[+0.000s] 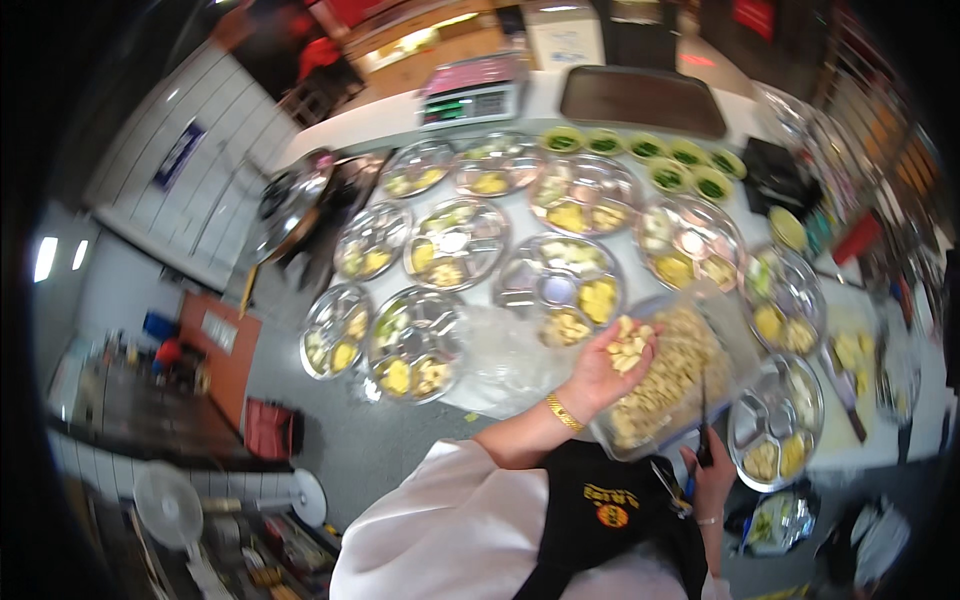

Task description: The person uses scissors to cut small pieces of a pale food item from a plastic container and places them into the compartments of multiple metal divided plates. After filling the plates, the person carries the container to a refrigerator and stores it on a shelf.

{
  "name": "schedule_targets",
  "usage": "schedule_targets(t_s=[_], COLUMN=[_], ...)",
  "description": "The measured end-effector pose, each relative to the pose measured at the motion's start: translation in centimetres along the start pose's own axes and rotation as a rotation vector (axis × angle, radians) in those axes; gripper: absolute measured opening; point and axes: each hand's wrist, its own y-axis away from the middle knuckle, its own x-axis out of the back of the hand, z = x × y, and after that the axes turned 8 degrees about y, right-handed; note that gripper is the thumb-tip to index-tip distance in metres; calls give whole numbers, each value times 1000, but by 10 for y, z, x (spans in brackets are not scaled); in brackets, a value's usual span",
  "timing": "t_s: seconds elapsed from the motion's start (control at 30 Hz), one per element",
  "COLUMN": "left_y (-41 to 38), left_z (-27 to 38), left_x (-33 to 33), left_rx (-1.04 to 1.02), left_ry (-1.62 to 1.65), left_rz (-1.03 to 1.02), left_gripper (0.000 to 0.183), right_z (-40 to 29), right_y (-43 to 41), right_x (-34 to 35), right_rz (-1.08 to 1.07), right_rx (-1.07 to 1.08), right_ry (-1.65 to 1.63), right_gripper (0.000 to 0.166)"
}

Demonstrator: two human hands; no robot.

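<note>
My left hand (600,375), with a gold bracelet on the wrist, is palm up and cupped around a small heap of peeled garlic cloves (628,343). It is held above the near left part of a clear plastic tub (609,444), which contains many pale peeled cloves (667,367). At the tub's near right side, my right hand (711,472) grips a dark-handled knife (704,442), its narrow blade pointing away from me. Divided round steel trays (556,289) stand around the tub; several hold pale cloves, yellow slices and light green pieces in separate compartments.
Small bowls of chopped greens (669,175) line the back right, before a dark rectangular tray (641,101). A digital scale (471,101) stands behind. At right, another knife (844,394) lies by a cutting board (832,450) with yellow pieces. A crumpled plastic bag (499,360) lies left of the tub.
</note>
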Motion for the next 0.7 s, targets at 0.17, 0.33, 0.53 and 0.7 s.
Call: schedule_targets(t_s=[0.17, 0.33, 0.53, 0.7], left_y=[39, 97, 168, 211], left_z=[49, 137, 254, 372], left_x=[-48, -69, -79, -97], left_rx=[-164, -404, -761, -1090], left_ry=[-107, -294, -362, -451], left_rz=[-174, -234, -78, 180], left_gripper=[27, 28, 28, 23], right_z=[-8, -21, -29, -34], right_y=[-7, -21, -22, -16], right_x=[-11, -27, -44, -51], right_rz=[-62, -71, 12, 49], right_rx=[53, 101, -57, -125], right_ry=[-25, 51, 2, 44], right_gripper=[47, 45, 38, 41])
